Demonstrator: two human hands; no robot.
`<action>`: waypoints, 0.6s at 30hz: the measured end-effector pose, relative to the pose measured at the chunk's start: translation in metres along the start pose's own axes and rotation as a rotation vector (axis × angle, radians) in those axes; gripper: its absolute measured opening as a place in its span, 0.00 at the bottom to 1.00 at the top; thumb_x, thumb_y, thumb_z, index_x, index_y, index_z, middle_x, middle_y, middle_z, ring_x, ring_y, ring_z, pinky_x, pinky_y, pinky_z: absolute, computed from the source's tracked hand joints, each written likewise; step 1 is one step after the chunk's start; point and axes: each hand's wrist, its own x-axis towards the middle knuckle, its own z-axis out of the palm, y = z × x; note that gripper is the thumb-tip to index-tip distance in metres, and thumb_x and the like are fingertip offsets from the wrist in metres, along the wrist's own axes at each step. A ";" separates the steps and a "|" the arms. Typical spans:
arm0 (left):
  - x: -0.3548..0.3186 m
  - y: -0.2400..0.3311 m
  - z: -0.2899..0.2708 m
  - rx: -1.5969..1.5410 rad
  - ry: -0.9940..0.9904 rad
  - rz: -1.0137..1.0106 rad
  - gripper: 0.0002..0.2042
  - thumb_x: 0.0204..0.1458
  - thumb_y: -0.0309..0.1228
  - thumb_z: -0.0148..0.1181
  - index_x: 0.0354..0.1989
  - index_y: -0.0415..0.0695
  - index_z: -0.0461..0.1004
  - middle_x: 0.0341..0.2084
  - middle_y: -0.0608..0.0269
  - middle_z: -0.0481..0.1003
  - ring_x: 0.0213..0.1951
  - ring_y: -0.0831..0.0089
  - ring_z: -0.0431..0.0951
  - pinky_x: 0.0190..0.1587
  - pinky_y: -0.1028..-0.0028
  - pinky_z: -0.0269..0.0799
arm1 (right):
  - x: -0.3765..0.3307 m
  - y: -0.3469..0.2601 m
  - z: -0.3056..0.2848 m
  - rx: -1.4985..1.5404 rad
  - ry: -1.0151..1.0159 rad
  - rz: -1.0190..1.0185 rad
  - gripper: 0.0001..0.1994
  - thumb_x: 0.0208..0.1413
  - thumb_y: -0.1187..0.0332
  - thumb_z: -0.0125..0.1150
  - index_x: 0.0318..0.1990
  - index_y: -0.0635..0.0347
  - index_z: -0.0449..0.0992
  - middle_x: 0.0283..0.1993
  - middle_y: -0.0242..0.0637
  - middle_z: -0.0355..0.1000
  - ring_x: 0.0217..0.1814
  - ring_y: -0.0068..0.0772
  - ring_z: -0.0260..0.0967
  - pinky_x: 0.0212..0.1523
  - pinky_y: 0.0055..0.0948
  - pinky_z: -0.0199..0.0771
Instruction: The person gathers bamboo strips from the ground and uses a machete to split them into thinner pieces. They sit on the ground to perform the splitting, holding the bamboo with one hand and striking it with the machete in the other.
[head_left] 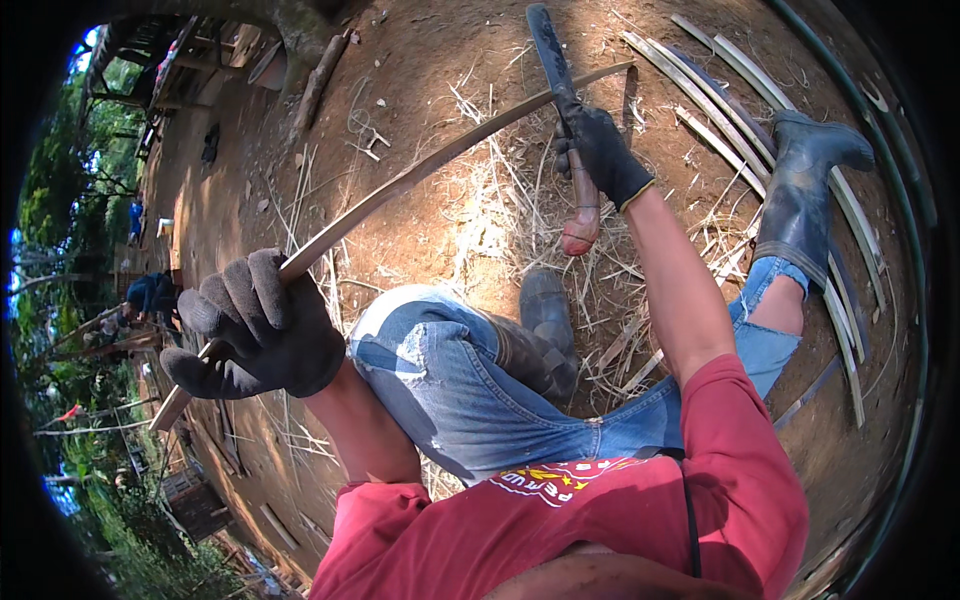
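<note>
My left hand (255, 325), in a dark work glove, is closed around a long, slightly curved bamboo strip (420, 170). One end of the strip pokes out below the glove at the left; the rest slants up and away to the right. In a dark glove with a yellowish cuff edge, my right hand (597, 155) grips a machete. The machete's dark blade (548, 50) points away from me, and its wooden handle (580, 215) ends in a reddish knob towards me. Blade and strip cross just beyond my right hand; whether they touch I cannot tell.
Thin shavings (490, 220) litter the dirt ground. Several split strips (720, 110) lie at the right, passing by my outstretched rubber boot (800, 190). A piece of log (325, 80) lies at the far left. A person (150, 295) is bent over in the left background.
</note>
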 end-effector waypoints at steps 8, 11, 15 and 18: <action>-0.005 0.001 -0.003 0.001 -0.072 -0.029 0.20 0.54 0.50 0.58 0.21 0.47 0.67 0.09 0.74 0.62 0.13 0.81 0.61 0.21 0.80 0.61 | -0.109 -0.042 0.132 -0.583 -0.406 -0.365 0.31 0.60 0.40 0.49 0.32 0.67 0.75 0.26 0.55 0.72 0.36 0.60 0.72 0.42 0.47 0.71; -0.006 0.003 -0.001 -0.005 -0.041 -0.046 0.19 0.53 0.49 0.58 0.21 0.47 0.68 0.09 0.73 0.60 0.13 0.80 0.60 0.21 0.79 0.59 | -0.105 -0.041 0.128 -0.580 -0.323 -0.356 0.31 0.61 0.40 0.48 0.30 0.65 0.75 0.22 0.51 0.72 0.29 0.52 0.75 0.33 0.43 0.74; -0.002 0.001 -0.003 0.019 0.026 0.009 0.16 0.52 0.44 0.61 0.23 0.44 0.69 0.08 0.72 0.58 0.13 0.80 0.58 0.19 0.80 0.58 | -0.044 -0.021 0.057 -0.398 -0.125 -0.051 0.32 0.62 0.41 0.48 0.26 0.67 0.73 0.16 0.36 0.66 0.14 0.27 0.68 0.17 0.29 0.72; 0.001 -0.005 0.005 -0.038 0.200 0.025 0.14 0.49 0.40 0.64 0.22 0.45 0.68 0.08 0.72 0.58 0.12 0.81 0.58 0.17 0.82 0.61 | 0.023 0.008 -0.027 -0.325 0.080 0.086 0.30 0.62 0.43 0.48 0.30 0.69 0.72 0.20 0.39 0.67 0.16 0.32 0.68 0.18 0.33 0.73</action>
